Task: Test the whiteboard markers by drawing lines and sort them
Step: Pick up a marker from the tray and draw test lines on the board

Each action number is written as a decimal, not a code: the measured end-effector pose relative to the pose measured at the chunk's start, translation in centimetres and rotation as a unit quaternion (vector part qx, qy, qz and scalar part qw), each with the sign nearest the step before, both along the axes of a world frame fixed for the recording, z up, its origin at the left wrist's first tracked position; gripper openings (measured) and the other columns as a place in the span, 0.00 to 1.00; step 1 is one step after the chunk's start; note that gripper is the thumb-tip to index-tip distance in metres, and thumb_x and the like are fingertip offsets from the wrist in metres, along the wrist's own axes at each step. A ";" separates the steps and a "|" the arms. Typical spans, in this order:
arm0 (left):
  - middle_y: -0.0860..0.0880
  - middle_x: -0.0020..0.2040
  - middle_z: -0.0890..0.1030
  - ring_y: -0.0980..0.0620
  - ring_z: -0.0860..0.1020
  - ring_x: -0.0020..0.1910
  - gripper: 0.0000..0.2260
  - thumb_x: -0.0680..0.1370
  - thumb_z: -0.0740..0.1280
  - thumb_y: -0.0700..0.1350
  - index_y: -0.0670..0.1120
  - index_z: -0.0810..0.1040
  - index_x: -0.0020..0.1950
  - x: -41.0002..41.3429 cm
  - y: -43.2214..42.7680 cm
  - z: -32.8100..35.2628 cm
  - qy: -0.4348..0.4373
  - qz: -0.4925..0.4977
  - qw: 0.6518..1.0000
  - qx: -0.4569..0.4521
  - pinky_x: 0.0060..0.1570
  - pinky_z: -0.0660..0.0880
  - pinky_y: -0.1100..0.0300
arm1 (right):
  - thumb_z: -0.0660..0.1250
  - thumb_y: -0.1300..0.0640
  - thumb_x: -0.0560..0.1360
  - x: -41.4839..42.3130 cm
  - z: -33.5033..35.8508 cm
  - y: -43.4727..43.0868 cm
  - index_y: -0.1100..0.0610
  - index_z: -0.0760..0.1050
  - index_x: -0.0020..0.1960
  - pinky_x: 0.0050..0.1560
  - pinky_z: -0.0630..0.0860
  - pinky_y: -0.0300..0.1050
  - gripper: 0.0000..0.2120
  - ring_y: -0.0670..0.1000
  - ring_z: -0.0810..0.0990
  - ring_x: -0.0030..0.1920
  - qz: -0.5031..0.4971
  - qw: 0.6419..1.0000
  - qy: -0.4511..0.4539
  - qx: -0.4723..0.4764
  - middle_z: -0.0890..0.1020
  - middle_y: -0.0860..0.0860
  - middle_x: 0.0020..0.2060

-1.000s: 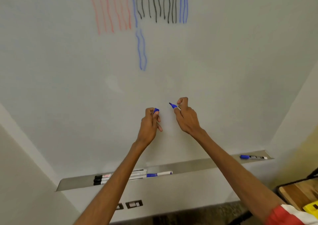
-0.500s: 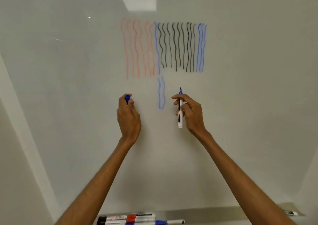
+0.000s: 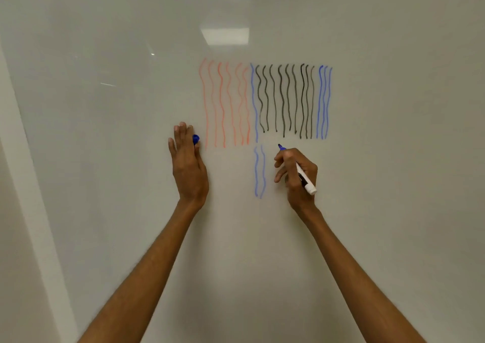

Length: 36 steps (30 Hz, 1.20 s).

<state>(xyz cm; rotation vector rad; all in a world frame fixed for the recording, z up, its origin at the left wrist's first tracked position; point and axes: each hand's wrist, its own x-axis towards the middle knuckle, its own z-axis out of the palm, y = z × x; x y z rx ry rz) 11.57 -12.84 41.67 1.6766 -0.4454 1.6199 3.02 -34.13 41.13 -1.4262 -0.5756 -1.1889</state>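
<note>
My right hand [image 3: 295, 174] grips an uncapped blue marker [image 3: 305, 181] like a pen. Its blue tip [image 3: 280, 147] points up-left at the whiteboard [image 3: 393, 185], just right of two short wavy blue lines [image 3: 259, 172]. My left hand [image 3: 187, 166] rests against the board to the left, fingers pointing up, with the blue cap [image 3: 195, 139] pinched at its thumb side. Above both hands runs a row of wavy test lines: several red [image 3: 223, 106], one blue, several black [image 3: 286, 101], then three blue [image 3: 324, 103].
The whiteboard fills nearly the whole view. Its pale left border [image 3: 29, 185] runs diagonally down the left side. Ceiling lights [image 3: 225, 36] reflect near the top. The marker tray is out of view.
The view has risen up the board, so the tray and its markers have dropped out of sight. My right hand turned the marker into a writing grip beside the short blue lines. My left hand's fingers have straightened.
</note>
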 end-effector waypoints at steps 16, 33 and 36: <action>0.40 0.76 0.67 0.46 0.61 0.78 0.18 0.86 0.53 0.40 0.35 0.65 0.75 1.5 -0.3 -0.8 -0.062 0.018 0.998 -0.012 0.78 0.55 0.53 | 0.63 0.54 0.74 2.8 -0.6 0.1 0.53 0.70 0.42 0.28 0.74 0.45 0.04 0.54 0.75 0.25 0.006 0.999 -0.004 0.039 0.79 0.60 0.34; 0.40 0.75 0.67 0.45 0.61 0.78 0.18 0.86 0.52 0.41 0.36 0.67 0.74 1.4 -0.3 -1.0 -0.061 0.020 0.998 -0.009 0.78 0.54 0.52 | 0.63 0.60 0.74 1.7 -6.2 -0.5 0.63 0.70 0.41 0.26 0.73 0.52 0.07 0.60 0.75 0.25 -0.001 0.996 0.067 0.060 0.79 0.58 0.32; 0.40 0.75 0.68 0.45 0.61 0.78 0.17 0.86 0.54 0.39 0.36 0.67 0.74 1.4 -0.2 -1.0 -0.061 0.023 0.998 -0.012 0.78 0.55 0.52 | 0.62 0.63 0.74 1.4 -6.8 -0.6 0.63 0.71 0.41 0.26 0.73 0.50 0.04 0.58 0.75 0.25 0.000 0.995 0.080 0.063 0.79 0.58 0.31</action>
